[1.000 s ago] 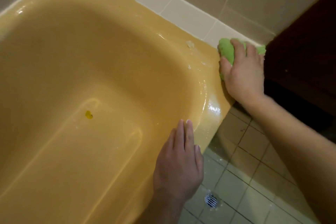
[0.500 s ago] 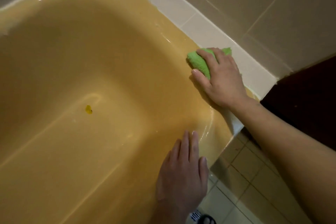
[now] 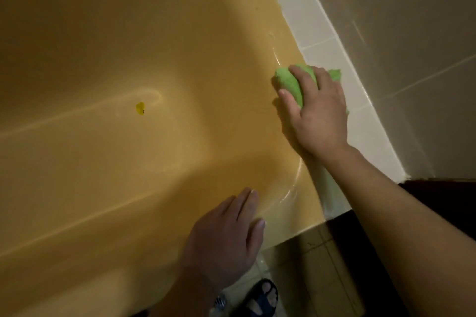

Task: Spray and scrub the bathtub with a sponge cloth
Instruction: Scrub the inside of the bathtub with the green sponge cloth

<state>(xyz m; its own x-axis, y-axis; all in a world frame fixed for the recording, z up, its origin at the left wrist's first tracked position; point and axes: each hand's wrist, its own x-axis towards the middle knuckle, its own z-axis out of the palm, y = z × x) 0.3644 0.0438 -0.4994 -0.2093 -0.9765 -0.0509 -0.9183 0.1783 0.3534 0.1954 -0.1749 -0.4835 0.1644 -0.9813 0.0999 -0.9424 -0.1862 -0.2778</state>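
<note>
We are scrubbing the end rim of the glossy mustard-yellow bathtub [image 3: 291,224] with a bunched, bright green sponge cloth [image 3: 291,82]. Our right hand [image 3: 316,116] is gripping that cloth, fingers curled over the top of the wad and thumb closing on its near side, and is pressing it down where the yellow rim meets the white tiled ledge [image 3: 322,33] along the grey tiled wall [image 3: 412,33]. Our left hand [image 3: 226,234] is holding nothing. It is lying flat with straight fingers on the near rim by the tub's corner, and we are apparently bracing on it as we lean in.

As for progress, we are judging ourselves to be in the scrubbing part of the job. No spray bottle is showing. Wet, shiny streaks [image 3: 291,188] are catching the light on the corner between our hands and on the rim just beyond the cloth, so that stretch is looking wetted and at least partly worked.

Much is looking left to do. The inner walls and floor of the tub are appearing dull and dry, and a small bright yellow spot [image 3: 139,107] is sitting on the floor of the tub, well apart from the cloth. Whether it is dirt or a fitting we cannot tell. The far rim is mostly out of view.
</note>
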